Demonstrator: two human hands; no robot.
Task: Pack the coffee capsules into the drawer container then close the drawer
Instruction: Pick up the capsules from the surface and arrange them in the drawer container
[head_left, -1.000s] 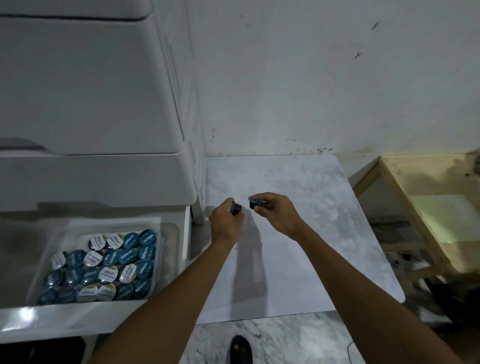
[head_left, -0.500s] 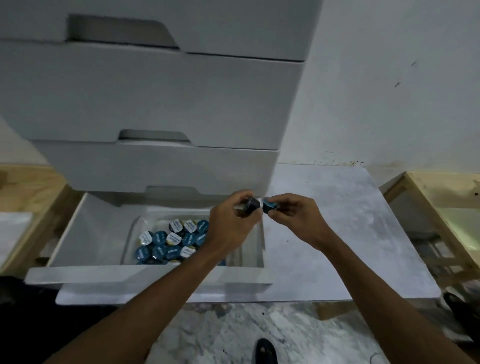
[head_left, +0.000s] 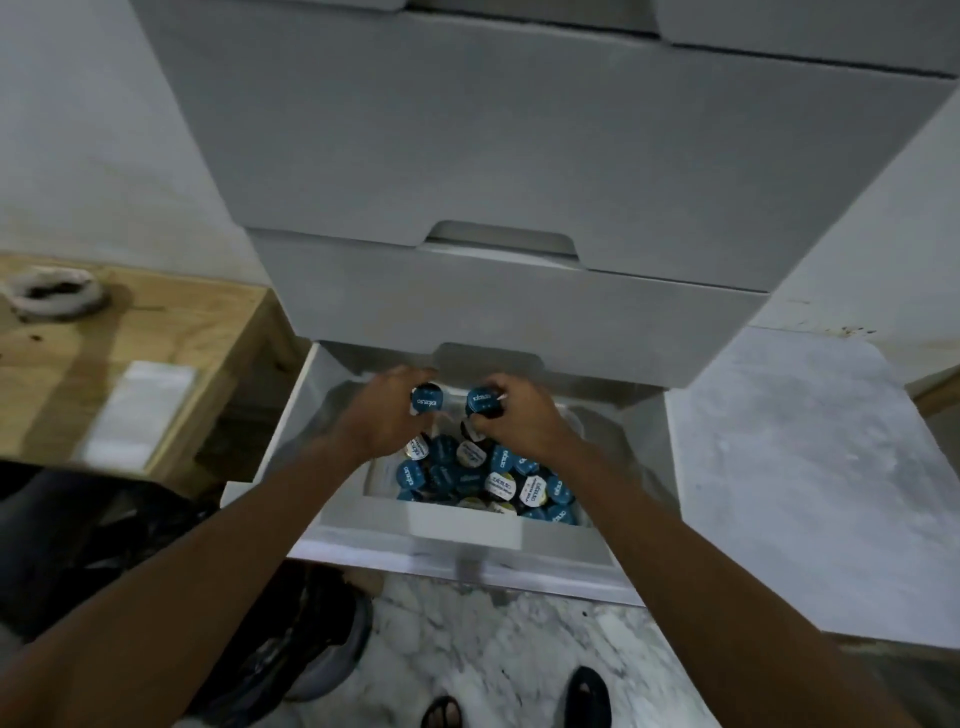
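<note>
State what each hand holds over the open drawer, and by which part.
Each holds one blue-lidded coffee capsule by its dark body: left hand capsule, right hand capsule.

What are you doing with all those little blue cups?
A person is packing coffee capsules into an open drawer. The left hand holds one blue-lidded capsule and the right hand holds another capsule, both over the back of the clear container in the drawer. Many capsules already lie in it. The drawer is not yet closed.
</note>
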